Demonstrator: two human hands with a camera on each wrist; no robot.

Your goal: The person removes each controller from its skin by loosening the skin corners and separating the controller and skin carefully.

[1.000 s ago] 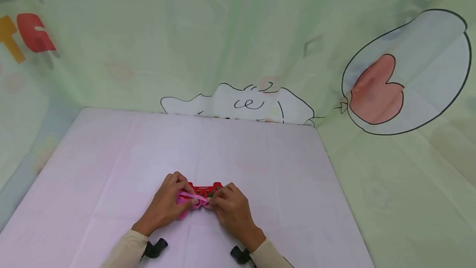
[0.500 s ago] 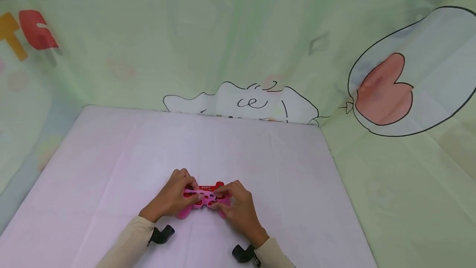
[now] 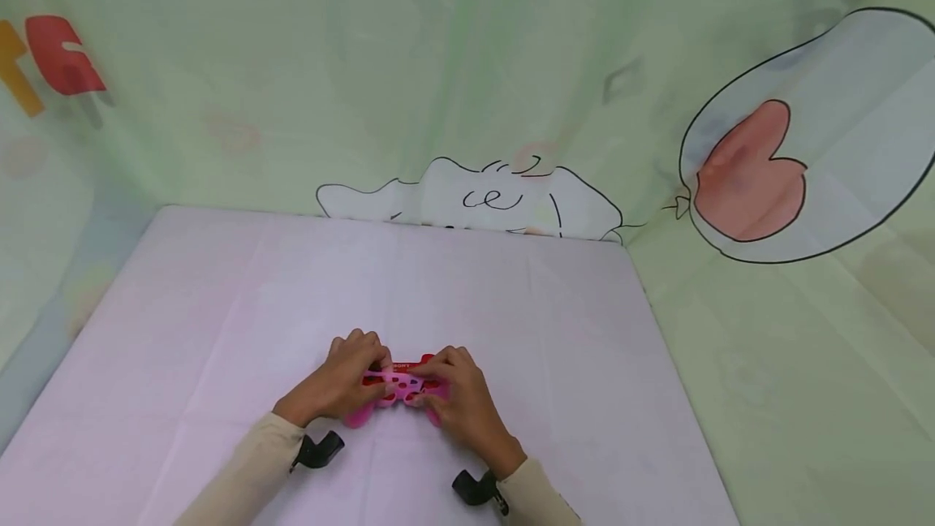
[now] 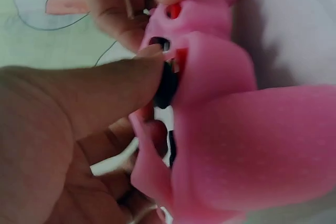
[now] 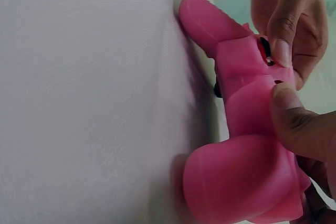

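**Pink rubbery cover [image 3: 358,416] sitting partly over red plastic game controller [image 3: 405,367], both hands gripping**

Left hand [image 3: 342,384] is gripping the cover's left side, fingers curling at the top edge, thumb pressing on the front. Left wrist view is showing that thumb just beside a black thumbstick [image 4: 166,88]; a pink strip is bowing outward below it. Right hand [image 3: 467,400] is pinching the cover's right side, thumb lying on the front near the lower edge. Controller's top edge with SONY lettering is showing above the cover; red patches are peeking through the holes.

Controller and cover are being held together over the near middle part of the pale cloth-covered counter [image 3: 475,291]; contact with the cloth: can't tell. Beige sleeves [image 3: 244,469] are covering both forearms. Light green printed curtain [image 3: 277,63] is hanging behind.
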